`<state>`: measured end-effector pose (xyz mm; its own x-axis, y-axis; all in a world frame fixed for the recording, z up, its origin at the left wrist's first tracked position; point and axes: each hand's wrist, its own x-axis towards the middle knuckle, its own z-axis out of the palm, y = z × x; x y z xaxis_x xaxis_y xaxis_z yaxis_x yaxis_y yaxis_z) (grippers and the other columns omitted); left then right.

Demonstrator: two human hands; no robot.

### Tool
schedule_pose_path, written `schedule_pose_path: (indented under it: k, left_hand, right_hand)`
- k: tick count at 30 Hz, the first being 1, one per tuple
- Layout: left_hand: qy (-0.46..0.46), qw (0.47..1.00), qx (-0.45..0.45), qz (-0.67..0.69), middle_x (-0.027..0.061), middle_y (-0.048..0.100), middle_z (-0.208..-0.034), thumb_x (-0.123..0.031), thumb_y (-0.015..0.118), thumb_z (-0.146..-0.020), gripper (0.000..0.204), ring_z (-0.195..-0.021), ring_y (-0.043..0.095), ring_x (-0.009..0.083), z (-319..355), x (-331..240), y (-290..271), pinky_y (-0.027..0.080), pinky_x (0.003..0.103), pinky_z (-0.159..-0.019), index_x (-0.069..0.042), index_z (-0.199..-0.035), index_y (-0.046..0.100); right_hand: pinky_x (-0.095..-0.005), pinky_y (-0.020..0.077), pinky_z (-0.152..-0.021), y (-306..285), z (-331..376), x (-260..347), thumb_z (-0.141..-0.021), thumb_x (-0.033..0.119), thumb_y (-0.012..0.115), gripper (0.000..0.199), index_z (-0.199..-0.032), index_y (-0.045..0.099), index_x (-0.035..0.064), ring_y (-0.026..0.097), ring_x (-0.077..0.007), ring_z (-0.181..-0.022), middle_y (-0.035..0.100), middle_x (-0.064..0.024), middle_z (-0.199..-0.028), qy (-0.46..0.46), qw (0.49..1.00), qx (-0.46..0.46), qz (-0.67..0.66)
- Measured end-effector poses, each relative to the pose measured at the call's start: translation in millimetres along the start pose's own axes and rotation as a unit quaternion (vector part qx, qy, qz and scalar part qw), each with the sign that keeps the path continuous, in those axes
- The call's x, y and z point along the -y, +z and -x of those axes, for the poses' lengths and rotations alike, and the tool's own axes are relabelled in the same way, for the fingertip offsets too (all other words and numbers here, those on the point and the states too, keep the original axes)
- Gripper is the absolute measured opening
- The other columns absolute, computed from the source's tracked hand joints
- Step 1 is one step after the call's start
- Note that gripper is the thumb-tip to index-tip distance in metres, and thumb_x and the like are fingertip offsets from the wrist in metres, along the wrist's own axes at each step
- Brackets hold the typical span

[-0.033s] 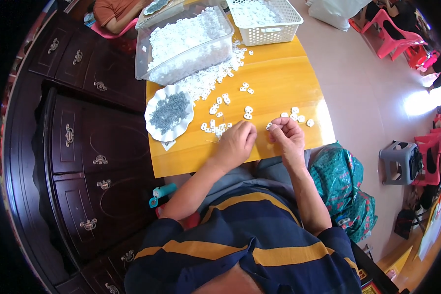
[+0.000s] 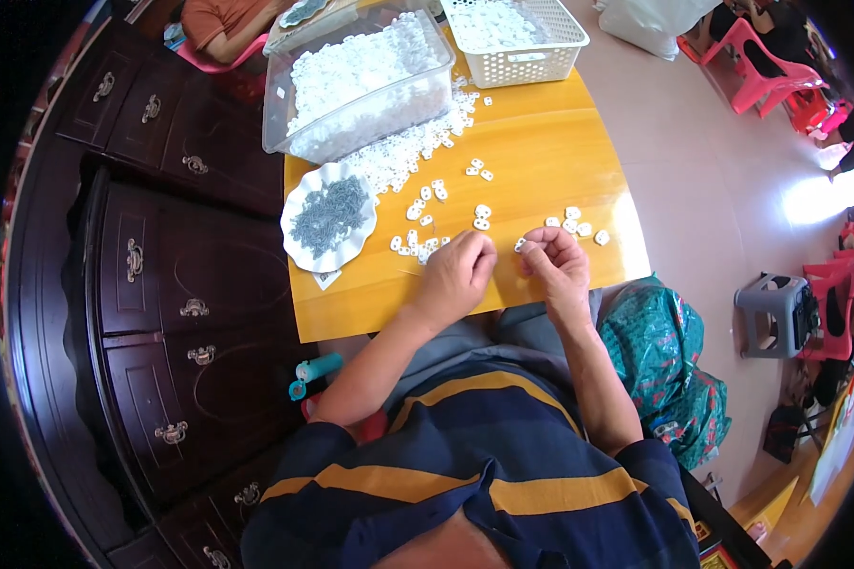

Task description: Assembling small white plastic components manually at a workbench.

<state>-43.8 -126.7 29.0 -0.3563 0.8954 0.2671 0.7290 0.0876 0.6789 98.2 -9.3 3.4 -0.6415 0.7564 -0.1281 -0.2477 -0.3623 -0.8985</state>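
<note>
Over the near part of the yellow table, my left hand is closed, its fingers curled under. Whatever it may hold is hidden. A short gap to its right, my right hand pinches a small white two-holed piece between thumb and fingers. Beyond the left hand lie several loose white pieces of the same kind. Two more white pieces rest between and beyond the hands, and a small cluster of white pieces is to the right. A white scalloped dish of thin dark grey bits stands at the left.
A clear plastic bin heaped with white pieces stands at the back left, with spilled pieces before it. Beside it is a white perforated basket. Dark drawers border the left. A green bag sits right of my lap.
</note>
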Motion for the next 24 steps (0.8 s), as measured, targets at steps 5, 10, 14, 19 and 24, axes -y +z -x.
schedule_pose_path:
  k: [5,10,14,19,24]
  left_hand:
    - [-0.080,0.987,-0.036,0.137,0.0093,0.066,-0.091,0.001,0.066,-0.094,0.005,-0.075,0.065,0.0144,-1.9,3.4,-3.5,0.052,0.027,-0.065,-0.001,-0.099,0.065]
    - [-0.116,0.967,-0.007,0.229,0.0009,0.063,-0.095,0.003,0.065,-0.095,0.011,-0.082,0.061,0.0055,2.6,7.8,-4.7,0.051,0.021,-0.072,0.000,-0.105,0.065]
    - [-0.153,0.938,0.007,0.312,-0.0013,0.061,-0.097,0.003,0.063,-0.096,0.018,-0.087,0.058,0.0037,2.9,7.3,-3.3,0.050,0.020,-0.077,-0.001,-0.114,0.061]
    - [-0.136,0.953,0.016,0.269,-0.0009,0.061,-0.096,0.003,0.062,-0.097,0.021,-0.086,0.058,0.0044,0.4,4.2,-5.4,0.050,0.020,-0.076,-0.002,-0.117,0.059]
    - [-0.116,0.964,0.019,0.237,0.0011,0.063,-0.094,0.002,0.063,-0.097,0.020,-0.084,0.060,0.0059,-0.3,4.1,-7.2,0.051,0.022,-0.073,-0.001,-0.116,0.060]
  right_hand:
    - [-0.0196,0.0487,-0.066,11.4,5.0,-2.4,-0.098,0.004,0.070,0.008,-0.105,0.066,0.0018,0.061,-0.0050,-0.074,0.067,0.0017,-0.086,0.008,0.999,0.022,0.024]
    - [-0.0196,0.0493,-0.067,13.0,6.5,-10.0,-0.098,0.003,0.070,0.009,-0.106,0.066,0.0012,0.060,-0.0046,-0.074,0.065,0.0021,-0.085,0.006,0.998,0.049,0.050]
    - [-0.0199,0.0496,-0.067,11.9,7.2,-14.3,-0.098,0.004,0.069,0.009,-0.106,0.066,0.0007,0.060,-0.0048,-0.074,0.065,0.0020,-0.085,0.009,0.998,0.044,0.054]
    - [-0.0199,0.0499,-0.067,9.3,6.5,-18.3,-0.098,0.004,0.070,0.010,-0.106,0.066,0.0008,0.061,-0.0047,-0.075,0.066,0.0021,-0.086,0.011,0.997,0.041,0.061]
    - [-0.0201,0.0499,-0.067,9.0,6.2,-17.5,-0.098,0.005,0.070,0.011,-0.107,0.066,0.0011,0.061,-0.0045,-0.075,0.066,0.0022,-0.086,0.018,0.996,0.040,0.071]
